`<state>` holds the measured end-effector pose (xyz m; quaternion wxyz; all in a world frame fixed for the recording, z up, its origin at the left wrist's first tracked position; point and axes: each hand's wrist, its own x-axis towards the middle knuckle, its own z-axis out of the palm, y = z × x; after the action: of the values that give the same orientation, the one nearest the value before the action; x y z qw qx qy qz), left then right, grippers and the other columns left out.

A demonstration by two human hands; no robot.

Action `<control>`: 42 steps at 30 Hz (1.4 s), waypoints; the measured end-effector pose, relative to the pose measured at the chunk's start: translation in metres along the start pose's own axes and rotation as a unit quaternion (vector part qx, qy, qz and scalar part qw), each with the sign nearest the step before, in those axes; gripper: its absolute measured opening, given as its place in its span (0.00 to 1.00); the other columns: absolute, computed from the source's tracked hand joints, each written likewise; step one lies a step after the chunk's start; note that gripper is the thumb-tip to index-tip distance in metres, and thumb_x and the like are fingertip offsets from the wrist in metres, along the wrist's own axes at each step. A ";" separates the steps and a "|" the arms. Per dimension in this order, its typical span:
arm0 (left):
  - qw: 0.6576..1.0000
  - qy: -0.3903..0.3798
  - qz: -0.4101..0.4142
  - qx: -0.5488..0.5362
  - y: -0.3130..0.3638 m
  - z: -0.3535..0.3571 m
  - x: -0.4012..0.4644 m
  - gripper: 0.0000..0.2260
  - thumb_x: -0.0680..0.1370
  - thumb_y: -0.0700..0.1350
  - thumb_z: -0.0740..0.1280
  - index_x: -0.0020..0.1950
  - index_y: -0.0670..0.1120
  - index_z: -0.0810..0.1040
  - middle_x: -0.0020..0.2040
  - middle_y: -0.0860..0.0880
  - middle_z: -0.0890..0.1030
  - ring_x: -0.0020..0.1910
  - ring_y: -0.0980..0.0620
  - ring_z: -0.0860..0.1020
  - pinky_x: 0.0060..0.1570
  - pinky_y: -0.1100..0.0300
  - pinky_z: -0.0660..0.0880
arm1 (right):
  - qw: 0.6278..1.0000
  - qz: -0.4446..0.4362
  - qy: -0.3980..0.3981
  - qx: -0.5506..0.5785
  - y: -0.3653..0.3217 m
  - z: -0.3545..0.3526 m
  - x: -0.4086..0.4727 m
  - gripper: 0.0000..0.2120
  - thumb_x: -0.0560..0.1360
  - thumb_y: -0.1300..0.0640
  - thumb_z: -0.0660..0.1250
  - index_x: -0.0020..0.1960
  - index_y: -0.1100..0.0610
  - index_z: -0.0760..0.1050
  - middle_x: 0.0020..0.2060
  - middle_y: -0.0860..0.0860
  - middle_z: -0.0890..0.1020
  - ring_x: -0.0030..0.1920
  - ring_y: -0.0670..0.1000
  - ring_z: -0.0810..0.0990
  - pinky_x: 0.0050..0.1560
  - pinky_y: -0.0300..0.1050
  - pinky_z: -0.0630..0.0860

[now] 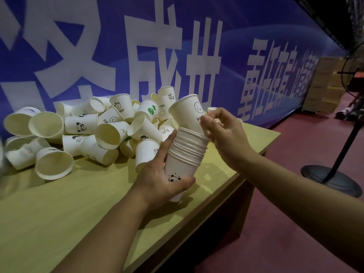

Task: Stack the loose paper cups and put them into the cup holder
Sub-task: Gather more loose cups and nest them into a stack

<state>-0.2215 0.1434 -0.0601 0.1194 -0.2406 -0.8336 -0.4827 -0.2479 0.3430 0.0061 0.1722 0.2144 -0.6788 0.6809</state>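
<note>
My left hand (160, 176) grips a stack of white paper cups (187, 152) around its lower part, held above the table; the bottom cup shows a panda print. My right hand (222, 131) pinches a single cup with a smiley face (188, 113), tilted, its base sitting in the top of the stack. A heap of loose paper cups (94, 127), lying at all angles and some printed with pandas or frogs, covers the far left of the yellowish wooden table (69, 203). No cup holder is visible.
A blue banner with large white characters (157, 56) hangs right behind the table. The table's right edge drops to a red floor (285, 223). A fan stand with a round black base (331, 180) stands on the floor at right; cardboard boxes (325, 85) are stacked further back.
</note>
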 end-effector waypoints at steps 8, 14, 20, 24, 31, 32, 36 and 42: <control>1.000 0.018 -0.024 -0.001 -0.004 -0.002 0.000 0.48 0.64 0.64 0.75 0.75 0.75 0.47 0.66 0.59 0.74 0.56 0.58 0.78 0.54 0.51 0.81 | 0.998 0.039 -0.046 -0.024 0.005 0.007 0.005 0.32 0.71 0.49 0.75 0.69 0.35 0.65 0.56 0.59 0.74 0.59 0.58 0.79 0.60 0.53 0.80; 1.000 0.015 -0.023 -0.001 -0.004 0.001 0.001 0.48 0.67 0.61 0.76 0.75 0.74 0.46 0.66 0.57 0.73 0.55 0.58 0.78 0.52 0.54 0.81 | 0.995 0.032 -0.058 -0.071 0.005 0.001 0.006 0.30 0.71 0.48 0.70 0.69 0.34 0.64 0.54 0.56 0.74 0.57 0.56 0.79 0.57 0.52 0.81; 0.998 0.051 -0.035 -0.015 -0.003 -0.005 0.002 0.49 0.62 0.68 0.72 0.75 0.73 0.45 0.69 0.56 0.71 0.57 0.56 0.77 0.53 0.55 0.80 | 0.993 0.040 -0.076 -0.086 0.025 -0.011 -0.006 0.12 0.82 0.52 0.63 0.60 0.39 0.80 0.55 0.43 0.82 0.56 0.47 0.80 0.52 0.45 0.80; 0.998 0.044 -0.042 0.005 -0.003 -0.002 0.001 0.50 0.60 0.71 0.71 0.75 0.74 0.45 0.70 0.56 0.71 0.59 0.54 0.77 0.58 0.50 0.78 | 0.981 0.030 -0.025 -0.189 0.041 -0.031 0.005 0.12 0.82 0.55 0.63 0.61 0.41 0.78 0.55 0.48 0.79 0.54 0.50 0.80 0.52 0.43 0.81; 0.998 0.036 -0.042 0.015 -0.006 0.001 0.002 0.48 0.64 0.67 0.74 0.74 0.75 0.45 0.66 0.59 0.73 0.57 0.60 0.76 0.55 0.57 0.76 | 0.830 0.112 0.109 -0.536 0.090 -0.092 0.055 0.30 0.76 0.54 0.72 0.75 0.46 0.65 0.73 0.53 0.64 0.72 0.58 0.60 0.72 0.57 0.63; 0.998 0.038 -0.044 0.013 -0.005 0.000 0.003 0.48 0.62 0.69 0.72 0.74 0.76 0.44 0.66 0.60 0.72 0.57 0.62 0.76 0.55 0.57 0.76 | 0.814 0.131 0.101 -0.556 0.094 -0.099 0.059 0.31 0.76 0.53 0.72 0.76 0.46 0.64 0.74 0.53 0.63 0.72 0.59 0.59 0.72 0.60 0.63; 0.998 0.042 -0.042 0.013 -0.006 0.000 0.004 0.48 0.63 0.68 0.73 0.73 0.76 0.44 0.64 0.64 0.71 0.57 0.65 0.74 0.54 0.60 0.74 | 0.828 0.123 0.130 -0.532 0.101 -0.111 0.067 0.22 0.78 0.51 0.70 0.70 0.49 0.71 0.73 0.53 0.65 0.72 0.59 0.61 0.71 0.58 0.64; 0.998 0.043 -0.034 0.022 -0.008 0.004 0.003 0.48 0.69 0.59 0.77 0.75 0.73 0.45 0.64 0.61 0.71 0.54 0.66 0.74 0.48 0.67 0.72 | 0.879 0.029 0.160 -0.447 0.091 -0.100 0.050 0.06 0.77 0.52 0.71 0.45 0.50 0.74 0.68 0.52 0.74 0.69 0.54 0.69 0.70 0.50 0.67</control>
<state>-0.2285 0.1439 -0.0668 0.1437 -0.1888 -0.8460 -0.4775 -0.3441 0.4380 -0.0438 0.3365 -0.0170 -0.8801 0.3345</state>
